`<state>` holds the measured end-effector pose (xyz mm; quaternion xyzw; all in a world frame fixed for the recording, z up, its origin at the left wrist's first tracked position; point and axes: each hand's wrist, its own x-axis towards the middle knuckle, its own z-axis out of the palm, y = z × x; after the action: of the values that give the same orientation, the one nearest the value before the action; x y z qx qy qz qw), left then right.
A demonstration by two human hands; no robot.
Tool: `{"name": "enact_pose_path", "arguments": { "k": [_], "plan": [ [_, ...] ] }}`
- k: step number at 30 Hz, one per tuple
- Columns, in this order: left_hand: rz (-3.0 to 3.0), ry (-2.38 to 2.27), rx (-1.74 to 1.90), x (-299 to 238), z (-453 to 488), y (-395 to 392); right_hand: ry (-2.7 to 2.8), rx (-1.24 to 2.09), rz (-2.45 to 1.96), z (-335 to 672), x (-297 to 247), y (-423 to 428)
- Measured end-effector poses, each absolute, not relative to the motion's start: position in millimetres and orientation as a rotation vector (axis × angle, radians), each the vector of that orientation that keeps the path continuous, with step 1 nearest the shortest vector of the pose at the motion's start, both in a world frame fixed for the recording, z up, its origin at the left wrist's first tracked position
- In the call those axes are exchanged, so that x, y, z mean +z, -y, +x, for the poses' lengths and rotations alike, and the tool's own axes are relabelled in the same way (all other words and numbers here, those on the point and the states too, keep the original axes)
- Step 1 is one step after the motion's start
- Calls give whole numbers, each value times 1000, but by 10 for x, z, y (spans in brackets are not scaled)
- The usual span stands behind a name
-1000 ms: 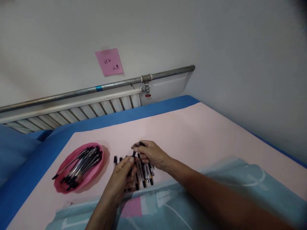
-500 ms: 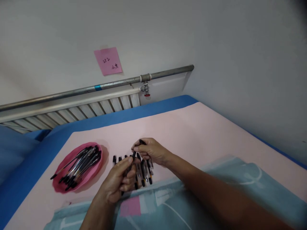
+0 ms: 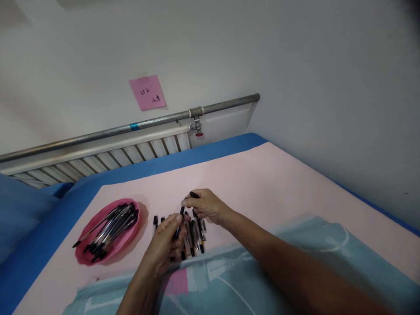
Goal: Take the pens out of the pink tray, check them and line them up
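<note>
My left hand point(image 3: 166, 245) is closed around a black pen point(image 3: 179, 221) whose end sticks up between its fingers. My right hand point(image 3: 205, 205) pinches a small black pen cap point(image 3: 193, 194) just above and to the right of that pen end. Under both hands a row of several pens point(image 3: 193, 232) lies side by side on the pink sheet point(image 3: 262, 183). To the left, a pink dish point(image 3: 126, 238) holds a heap of several more black and clear pens point(image 3: 110, 227).
A light blue patterned cloth point(image 3: 295, 253) covers my lap at the near edge. The pink sheet lies on a blue surface point(image 3: 39, 232). Behind run a white radiator point(image 3: 98, 155) and a grey pipe point(image 3: 157, 120) along the wall, with a pink sticky note point(image 3: 147, 92) above.
My left hand lifted slightly with the pen and has come back down over the row. My right hand stays pinched on the cap. The view shifted a little.
</note>
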<state>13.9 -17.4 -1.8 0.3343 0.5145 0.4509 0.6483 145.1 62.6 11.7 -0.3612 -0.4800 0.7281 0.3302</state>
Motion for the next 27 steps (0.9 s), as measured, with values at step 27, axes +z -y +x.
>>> {"name": "enact_pose_path", "arguments": {
  "k": [27],
  "plan": [
    [784,-1165,1024,63,625,-94,1217,1853,-748,1886,3,-1064]
  ]
}}
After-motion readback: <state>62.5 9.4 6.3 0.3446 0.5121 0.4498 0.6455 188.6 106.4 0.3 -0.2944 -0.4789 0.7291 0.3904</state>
